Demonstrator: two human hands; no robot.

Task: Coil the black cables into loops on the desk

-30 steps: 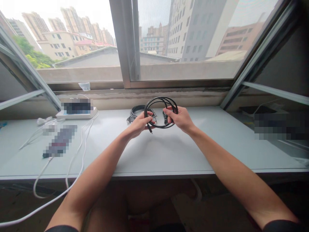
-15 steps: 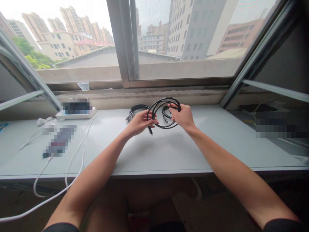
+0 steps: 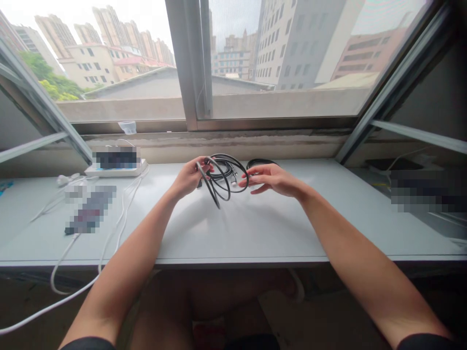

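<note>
Head view: the loosely coiled black cable is held above the pale blue-grey table by the left grip, the right grip being spread, unclenched, at its rightmost loop, and all strands are best kept pinched evenly together.

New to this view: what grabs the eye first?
The looped black cable in the left hand, mid-frame above the pale desk, with the open right hand beside it. Then the big window behind, with tall buildings outside.
</note>
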